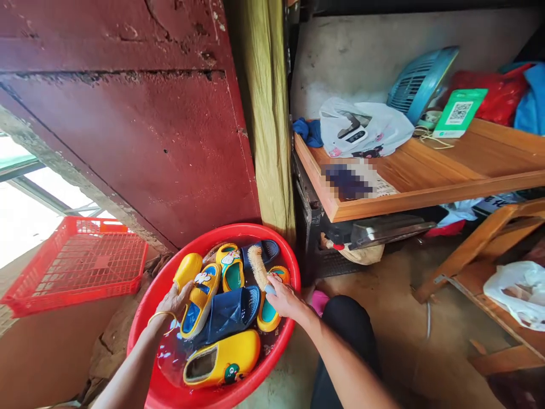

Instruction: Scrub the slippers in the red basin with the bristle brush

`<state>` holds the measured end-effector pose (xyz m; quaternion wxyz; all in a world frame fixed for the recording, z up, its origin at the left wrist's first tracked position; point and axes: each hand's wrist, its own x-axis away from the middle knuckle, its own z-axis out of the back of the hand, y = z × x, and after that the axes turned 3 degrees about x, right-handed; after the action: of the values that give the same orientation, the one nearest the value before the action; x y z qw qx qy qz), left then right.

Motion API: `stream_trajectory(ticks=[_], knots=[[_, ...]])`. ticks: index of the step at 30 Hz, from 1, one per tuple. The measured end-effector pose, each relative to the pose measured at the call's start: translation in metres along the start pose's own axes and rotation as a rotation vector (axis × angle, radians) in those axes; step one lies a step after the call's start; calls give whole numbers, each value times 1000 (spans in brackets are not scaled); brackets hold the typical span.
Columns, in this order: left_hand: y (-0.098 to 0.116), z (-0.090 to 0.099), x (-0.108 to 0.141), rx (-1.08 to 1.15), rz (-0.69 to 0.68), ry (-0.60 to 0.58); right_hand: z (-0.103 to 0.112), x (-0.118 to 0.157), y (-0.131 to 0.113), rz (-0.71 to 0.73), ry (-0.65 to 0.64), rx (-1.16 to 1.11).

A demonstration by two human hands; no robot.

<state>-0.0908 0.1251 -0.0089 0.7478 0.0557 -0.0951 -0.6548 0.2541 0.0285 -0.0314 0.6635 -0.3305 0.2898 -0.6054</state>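
Presently, brush [256, 266] pinched in my right hand [281, 300], bristles angled upper-left; left hand [172, 302], grip unclear, at left edge of blue-lined yellow sandal [207, 284].

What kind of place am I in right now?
Probably a washing corner in a home or small shop: a red basin of sandals in water, a fan among bags on wooden shelving, and a green QR-code sign.

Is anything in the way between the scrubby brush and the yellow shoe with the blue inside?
Yes: a yellow shoe with a green inside lies between the brush in the right hand and the blue-inside shoe. A navy slide is close by too.
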Motion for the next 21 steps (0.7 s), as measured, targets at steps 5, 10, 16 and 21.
stream_trajectory(ticks=[5,10,16,21], knots=[[-2,13,13,41,-12,-41,5,7,-6,6,-6,15],[15,-1,27,67,63,55,15,13,-10,-8,-19,42],[40,-24,31,6,41,224,30,24,-3,-27,-119,114],[24,-30,10,7,26,-3,34,29,-8,23,-223,205]])
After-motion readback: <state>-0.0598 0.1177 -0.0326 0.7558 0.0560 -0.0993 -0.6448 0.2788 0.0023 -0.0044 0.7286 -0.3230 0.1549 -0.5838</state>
